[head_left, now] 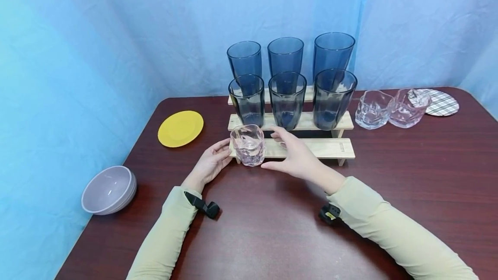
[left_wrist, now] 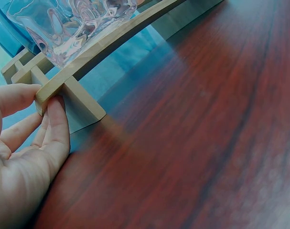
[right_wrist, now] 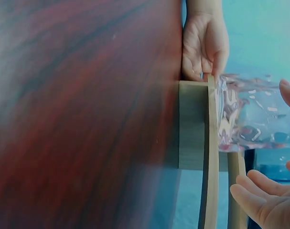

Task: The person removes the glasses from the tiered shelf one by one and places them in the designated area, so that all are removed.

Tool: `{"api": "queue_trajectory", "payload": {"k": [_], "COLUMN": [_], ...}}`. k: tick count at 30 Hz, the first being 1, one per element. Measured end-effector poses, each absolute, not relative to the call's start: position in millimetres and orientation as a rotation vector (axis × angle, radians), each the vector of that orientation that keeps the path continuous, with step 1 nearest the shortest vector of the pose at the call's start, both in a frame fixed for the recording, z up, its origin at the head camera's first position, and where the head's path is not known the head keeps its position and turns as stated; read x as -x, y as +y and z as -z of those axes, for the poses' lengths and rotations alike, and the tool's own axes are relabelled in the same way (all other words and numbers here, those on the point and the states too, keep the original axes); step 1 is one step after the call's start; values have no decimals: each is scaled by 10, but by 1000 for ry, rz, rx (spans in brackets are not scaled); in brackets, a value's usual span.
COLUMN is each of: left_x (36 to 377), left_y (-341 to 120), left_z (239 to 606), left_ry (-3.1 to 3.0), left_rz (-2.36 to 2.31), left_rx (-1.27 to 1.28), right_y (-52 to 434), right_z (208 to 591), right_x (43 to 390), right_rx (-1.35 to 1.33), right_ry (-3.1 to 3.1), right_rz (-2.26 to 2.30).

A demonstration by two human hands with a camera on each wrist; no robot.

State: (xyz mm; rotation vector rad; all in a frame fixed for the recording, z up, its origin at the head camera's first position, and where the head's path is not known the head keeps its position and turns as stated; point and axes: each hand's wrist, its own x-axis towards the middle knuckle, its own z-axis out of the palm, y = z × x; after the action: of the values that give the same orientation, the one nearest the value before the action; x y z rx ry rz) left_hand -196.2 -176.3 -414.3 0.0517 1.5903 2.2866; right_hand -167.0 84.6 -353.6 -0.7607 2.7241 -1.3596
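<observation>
On the left end of the lowest step of a wooden tiered rack [head_left: 327, 148] stands a wavy pink-tinted glass [head_left: 249, 146], upright. My left hand [head_left: 209, 164] pinches that end of the step, thumb on top and fingers beneath, as the left wrist view shows at the wooden step [left_wrist: 94, 50]. Just right of the glass, my right hand [head_left: 298, 154] has its thumb and fingers spread apart, holding nothing. In the right wrist view its fingers [right_wrist: 259, 191] are near the glass [right_wrist: 252, 114]; whether the thumb touches it I cannot tell.
Several tall blue-grey tumblers [head_left: 288, 103] fill the two upper steps. Right of the rack are a clear wavy glass [head_left: 371, 111], another pinkish glass [head_left: 406, 109] and a checked round mat [head_left: 445, 103]. A yellow plate [head_left: 180, 128] and stacked lilac bowls [head_left: 109, 189] lie left.
</observation>
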Motion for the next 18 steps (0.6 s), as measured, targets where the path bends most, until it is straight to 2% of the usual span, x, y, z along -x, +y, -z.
{"api": "queue_trajectory", "payload": {"k": [11, 18], "left_x": [1948, 1957], "left_y": [-1764, -1763], "left_z": [4127, 4141], "left_ry": [1599, 1609], "left_rz": [-2287, -2279], "left_rx": [-38, -43], "right_y": [655, 547], "right_z": [3605, 3615], "right_x": [1727, 1739], "right_rx": [819, 758], "right_ry": [2732, 2682], "right_rz": [1419, 1489]}}
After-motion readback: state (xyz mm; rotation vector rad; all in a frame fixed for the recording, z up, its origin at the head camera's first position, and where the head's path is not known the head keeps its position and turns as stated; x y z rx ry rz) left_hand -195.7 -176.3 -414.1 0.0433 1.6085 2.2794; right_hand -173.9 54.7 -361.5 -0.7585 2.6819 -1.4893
